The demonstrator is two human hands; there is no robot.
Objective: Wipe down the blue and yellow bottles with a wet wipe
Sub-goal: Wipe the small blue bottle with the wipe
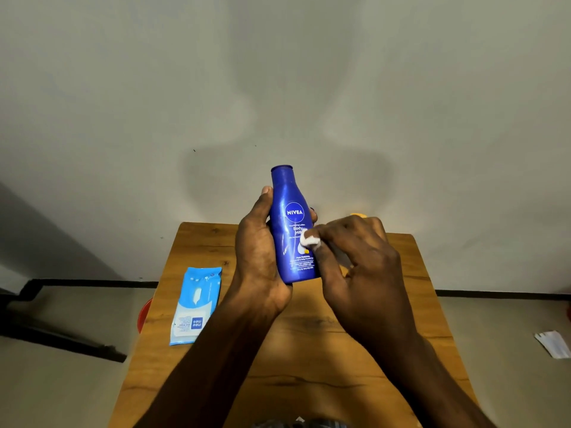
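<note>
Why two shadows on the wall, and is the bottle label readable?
Head view: twin soft shadows suggest two light sources; the bottle is sharp, its big logo readable though the small print isn't, with a glare streak; wide-angle bends the table edges; the wipe looks slightly blown out.

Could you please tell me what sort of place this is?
Probably a plain room at home: a small wooden table against a bare wall, with a pack of wet wipes on it.

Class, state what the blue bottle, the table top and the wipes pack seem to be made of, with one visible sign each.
Blue bottle: likely glossy plastic, bright highlights. Table top: wood or wood-look laminate, grain and knots. Wipes pack: soft plastic film, crinkled sheen.
</note>
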